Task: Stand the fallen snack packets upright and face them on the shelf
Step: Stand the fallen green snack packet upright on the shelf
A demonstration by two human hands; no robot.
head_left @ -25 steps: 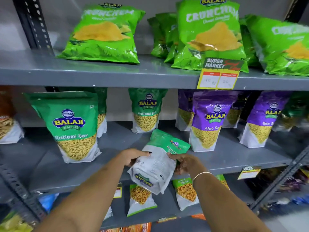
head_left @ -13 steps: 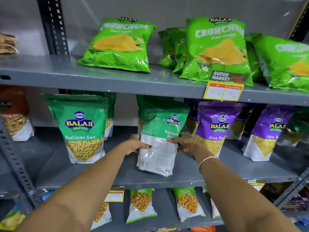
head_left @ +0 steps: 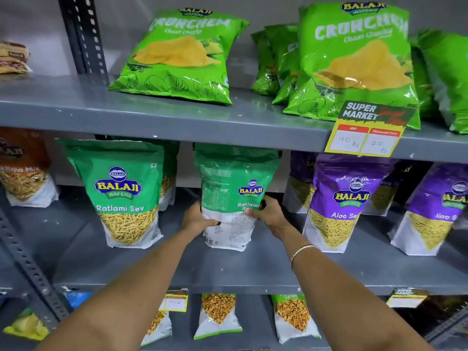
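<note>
Both hands grip a green Balaji Wafers Ratlami Sev packet (head_left: 231,196) upright on the middle shelf (head_left: 177,269), its printed back and barcode turned outward: left hand (head_left: 196,219) on its left edge, right hand (head_left: 269,215) on its right. Another Ratlami Sev pouch (head_left: 124,196) stands beside it; purple Aloo Sev pouches (head_left: 339,201) stand rightward. Above, two Crunchem bags (head_left: 182,57) face front, behind a "Super Market" price tag (head_left: 367,130) reading 40 Rs, 20 Rs.

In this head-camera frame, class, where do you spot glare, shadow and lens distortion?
Head view: glare streaks the glossy Crunchem bags; shadow darkens the packet tops under the upper shelf; the wide-angle lens tilts the slotted upright; the Aloo Sev pouch at the right edge blurs.
</note>
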